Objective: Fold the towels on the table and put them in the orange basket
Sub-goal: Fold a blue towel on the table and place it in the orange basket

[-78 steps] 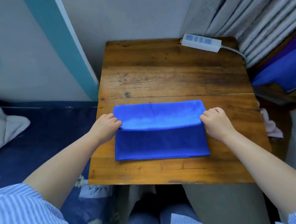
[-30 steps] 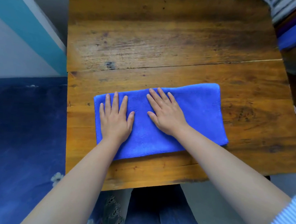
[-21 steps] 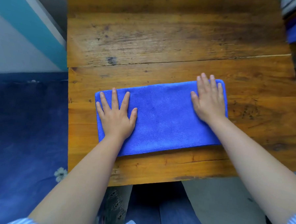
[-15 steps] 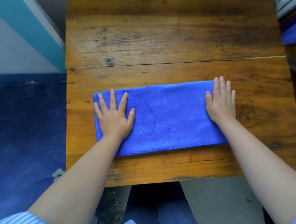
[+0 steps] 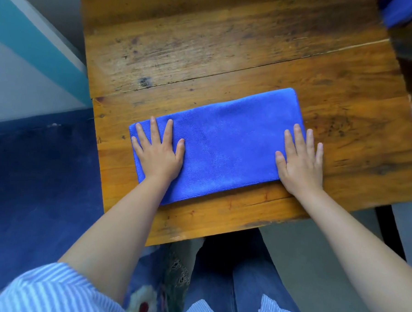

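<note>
The right hand has slid from the towel's middle out to its right end, now half on the table. The left hand stays flat on the left end. Both hands lie spread, gripping nothing. The fold looks smoothed, probably ready for another fold. No basket or writing shows.

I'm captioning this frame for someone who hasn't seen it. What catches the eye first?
A bright blue towel, folded into a long strip, lies near the front edge of a worn wooden table. The left hand lies flat on its left end; the right hand lies flat at its right end, partly on the wood.
</note>
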Tool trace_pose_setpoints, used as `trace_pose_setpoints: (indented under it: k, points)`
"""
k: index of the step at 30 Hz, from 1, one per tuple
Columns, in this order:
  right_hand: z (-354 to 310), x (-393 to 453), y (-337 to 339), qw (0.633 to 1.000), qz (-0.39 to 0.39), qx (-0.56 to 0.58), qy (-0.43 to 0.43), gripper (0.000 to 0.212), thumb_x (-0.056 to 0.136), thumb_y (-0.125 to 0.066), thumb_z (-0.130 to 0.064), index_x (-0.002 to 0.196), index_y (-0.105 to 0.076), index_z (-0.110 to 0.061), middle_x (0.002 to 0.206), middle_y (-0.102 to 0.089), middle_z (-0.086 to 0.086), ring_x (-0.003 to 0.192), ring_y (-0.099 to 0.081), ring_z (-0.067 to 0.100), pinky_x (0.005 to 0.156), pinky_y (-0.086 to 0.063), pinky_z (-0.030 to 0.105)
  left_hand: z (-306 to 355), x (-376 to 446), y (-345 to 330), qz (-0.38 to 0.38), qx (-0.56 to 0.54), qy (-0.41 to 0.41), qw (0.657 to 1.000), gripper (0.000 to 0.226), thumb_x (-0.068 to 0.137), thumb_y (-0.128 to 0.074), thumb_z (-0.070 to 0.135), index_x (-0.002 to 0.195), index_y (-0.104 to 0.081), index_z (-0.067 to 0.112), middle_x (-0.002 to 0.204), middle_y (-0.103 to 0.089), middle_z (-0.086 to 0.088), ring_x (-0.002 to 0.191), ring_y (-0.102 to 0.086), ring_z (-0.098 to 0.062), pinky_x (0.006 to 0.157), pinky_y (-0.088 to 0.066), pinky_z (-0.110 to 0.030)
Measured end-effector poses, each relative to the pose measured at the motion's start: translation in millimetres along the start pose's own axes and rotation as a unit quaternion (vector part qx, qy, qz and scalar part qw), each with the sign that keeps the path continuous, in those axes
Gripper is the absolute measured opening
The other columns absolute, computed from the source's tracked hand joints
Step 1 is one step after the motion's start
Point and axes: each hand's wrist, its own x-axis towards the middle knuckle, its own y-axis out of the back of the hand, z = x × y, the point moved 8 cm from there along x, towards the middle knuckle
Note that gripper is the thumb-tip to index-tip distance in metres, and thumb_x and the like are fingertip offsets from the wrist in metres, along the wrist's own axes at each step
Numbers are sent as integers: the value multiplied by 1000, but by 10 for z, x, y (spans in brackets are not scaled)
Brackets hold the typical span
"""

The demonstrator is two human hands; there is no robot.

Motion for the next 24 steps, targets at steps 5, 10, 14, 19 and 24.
trace_pose_setpoints:
  k: [5,10,14,19,24]
  points:
    - [226,-217,115,997,6,45,-64,57,94,-42,-28,143,-23,-6,152,-23,13,142,-17,28,114,-13,47,139,-57,92,0,6,-30,1000,56,96,-32,39,147,-16,22,157,-2,-13,145,3,-29,114,3,-51]
    - [220,-382,201,990,34,28,-135,56,88,-53,-27,137,-34,-6,128,-50,12,115,-46,30,93,-16,39,739,-54,268,28,16,-163,986,51,94,-43,26,141,-33,8,152,-24,-16,142,-16,-29,113,-11,-45]
    - [233,-336,139,979,-4,49,-199,60,89,-53,-29,139,-27,-7,127,-47,12,114,-46,28,99,-22,41,1384,81,363,13,20,-245,969,40,91,-44,19,128,-44,4,134,-44,-13,124,-39,-28,100,-28,-36]
    - [298,-255,112,954,-44,147,-258,35,86,-57,-20,116,-45,-9,121,-51,12,114,-48,29,94,-31,39,2121,214,345,-60,1,-278,959,45,90,-43,14,134,-38,10,126,-51,-13,111,-48,-33,87,-38,-37]
    - [306,-188,158,946,-44,179,-268,22,80,-58,-13,101,-52,-12,109,-61,7,111,-46,26,89,-30,37,2423,388,311,-186,-175,-186,949,62,85,-50,10,141,-27,23,100,-49,-1,91,-51,-23,72,-39,-28]
